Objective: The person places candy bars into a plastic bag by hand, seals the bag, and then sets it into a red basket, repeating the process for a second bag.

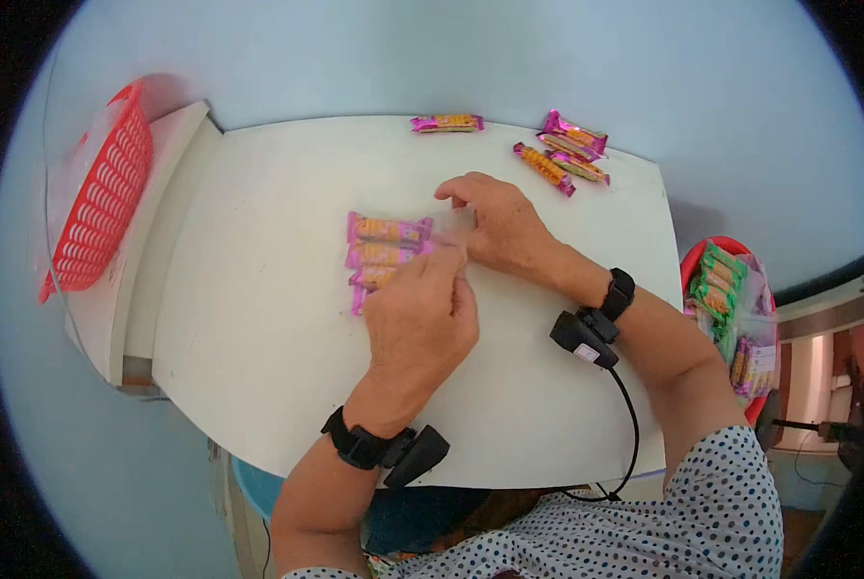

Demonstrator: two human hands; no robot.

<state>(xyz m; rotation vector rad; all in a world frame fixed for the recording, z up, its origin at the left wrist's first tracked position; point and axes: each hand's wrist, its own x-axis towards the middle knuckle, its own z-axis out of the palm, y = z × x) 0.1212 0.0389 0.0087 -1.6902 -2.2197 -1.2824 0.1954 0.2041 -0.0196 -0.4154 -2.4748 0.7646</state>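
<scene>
A clear plastic bag lies in the middle of the white table with several pink-and-orange snack packets stacked in a row inside it. My left hand is over the lower part of the bag, its fingers closed on the plastic at the right end and its knuckles hiding part of the lower packets. At the same end, my right hand is curled round the bag's edge, with thumb and fingers pinching the film; its fingertips are partly hidden.
A single packet lies at the table's back edge, and several loose packets are piled at the back right. At the far left a red basket leans on a ledge. A red tub of bagged packets stands beyond the right edge.
</scene>
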